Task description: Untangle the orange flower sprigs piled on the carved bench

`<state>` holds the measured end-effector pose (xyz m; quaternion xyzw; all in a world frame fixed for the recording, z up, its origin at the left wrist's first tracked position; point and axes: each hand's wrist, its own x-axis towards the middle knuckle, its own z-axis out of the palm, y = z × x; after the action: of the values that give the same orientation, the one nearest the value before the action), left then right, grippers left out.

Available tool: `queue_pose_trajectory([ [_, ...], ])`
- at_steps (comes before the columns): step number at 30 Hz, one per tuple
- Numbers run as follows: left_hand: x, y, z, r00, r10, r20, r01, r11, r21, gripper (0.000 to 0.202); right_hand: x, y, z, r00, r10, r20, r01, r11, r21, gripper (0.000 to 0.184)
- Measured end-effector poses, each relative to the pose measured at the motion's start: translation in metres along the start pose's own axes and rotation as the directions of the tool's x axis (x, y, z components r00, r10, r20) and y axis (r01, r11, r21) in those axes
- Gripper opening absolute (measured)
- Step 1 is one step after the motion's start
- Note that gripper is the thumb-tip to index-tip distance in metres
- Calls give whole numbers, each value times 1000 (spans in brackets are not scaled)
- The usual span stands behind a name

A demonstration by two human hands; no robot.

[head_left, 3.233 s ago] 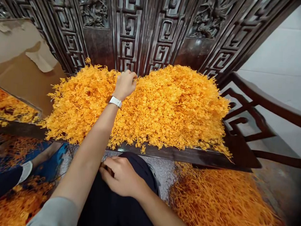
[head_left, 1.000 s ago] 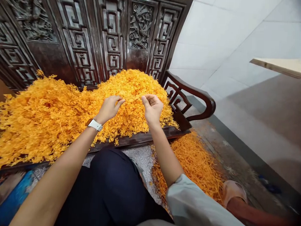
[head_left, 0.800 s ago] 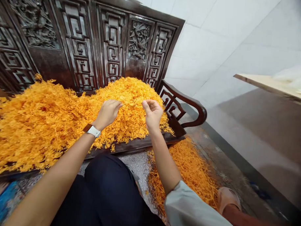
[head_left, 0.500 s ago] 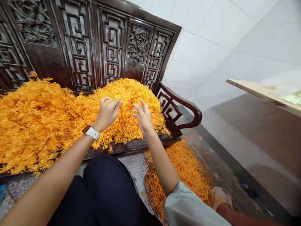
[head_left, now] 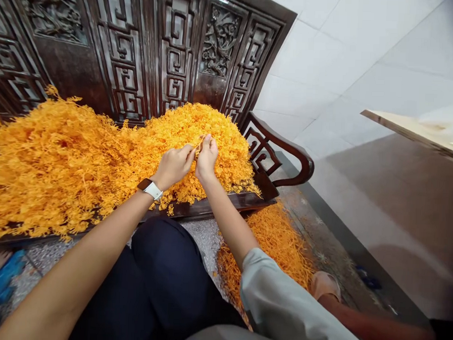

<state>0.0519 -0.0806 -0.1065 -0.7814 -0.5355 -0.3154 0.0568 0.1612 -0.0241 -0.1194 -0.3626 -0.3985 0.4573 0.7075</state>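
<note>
A thin orange strand point(head_left: 198, 145) is held up between the two hands, in front of the right-hand heap of orange sprigs point(head_left: 198, 117). By the left hand point(head_left: 174, 165) its near end is pinched: the thumb is pressed to the forefinger and the other fingers are curled in. By the right hand point(head_left: 206, 158) the strand's upper part is gripped, with the fingers folded and the thumb brought against them. The two hands are set close together, fingertips almost meeting; whether they touch cannot be told. A watch point(head_left: 150, 188) with a white strap is worn on the left wrist, and the right upper arm is covered by a pale grey-green sleeve point(head_left: 281, 291).

The right-hand heap is joined by a low dip to a broader left-hand heap point(head_left: 59, 159), and both are borne by a dark wooden desk point(head_left: 240, 200). The desk is backed by carved panels point(head_left: 218, 41) and ended on the right by a curved armrest point(head_left: 301, 165). Below its front edge, a pile of orange stems point(head_left: 279, 241) is spread on the floor point(head_left: 205, 236). Beside that pile a foot point(head_left: 324, 285) is seen. A pale board point(head_left: 417, 132) is partly shown at the right, before the white wall point(head_left: 327, 59).
</note>
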Motion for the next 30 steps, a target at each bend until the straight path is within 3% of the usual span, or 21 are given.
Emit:
queue_pose_trajectory([
  [8,9,5,10,993,-117,-4,117,992,41,28,8,-1,20,991,-122,-57,111,980,-164,53],
  [15,12,32,11,950,-304,-76,298,951,-81,27,22,-22,3,932,-359,-51,333,903,-272,51],
  [19,10,21,6,957,-265,-117,258,963,-74,21,25,-27,-7,963,-271,-15,262,943,-204,57],
  [22,14,11,8,964,-236,-121,222,968,-118,22,11,-34,-8,995,-100,-4,100,991,-93,57],
  [24,18,9,12,968,-227,-111,205,962,-183,28,-5,-41,-7,997,-39,-59,38,999,-17,55],
  [27,25,8,19,955,-266,-128,222,933,-283,31,-28,-49,-8,989,-76,-126,79,997,22,51],
  [30,30,2,24,925,-337,-177,259,898,-357,29,-45,-48,-5,990,-105,-91,106,994,-2,51],
])
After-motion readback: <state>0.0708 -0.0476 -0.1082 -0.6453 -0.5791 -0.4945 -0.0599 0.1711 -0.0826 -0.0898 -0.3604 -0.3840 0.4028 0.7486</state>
